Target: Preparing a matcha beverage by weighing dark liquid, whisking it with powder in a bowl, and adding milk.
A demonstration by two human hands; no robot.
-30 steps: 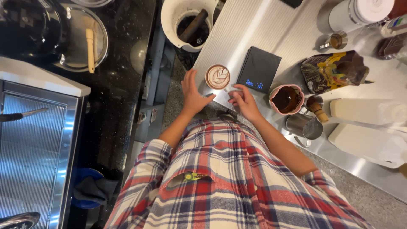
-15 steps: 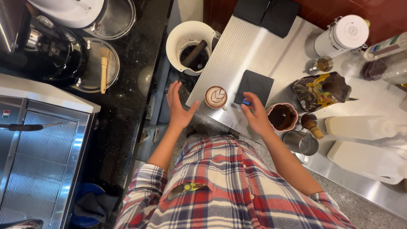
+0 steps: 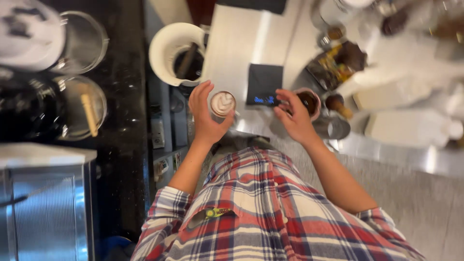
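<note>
Your left hand is cupping, fingers spread, round the coffee cup; your right hand, fingers loosely curled, is touching the black scale on the tabletop

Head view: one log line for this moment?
left hand cupped beside white latte cup | right hand at black scale | steel counter

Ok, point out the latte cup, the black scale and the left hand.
latte cup (image 3: 223, 103), head view, on the foam art.
black scale (image 3: 264, 79), head view, on its dark top plate.
left hand (image 3: 205, 118), head view, on the palm beside the cup.
</note>
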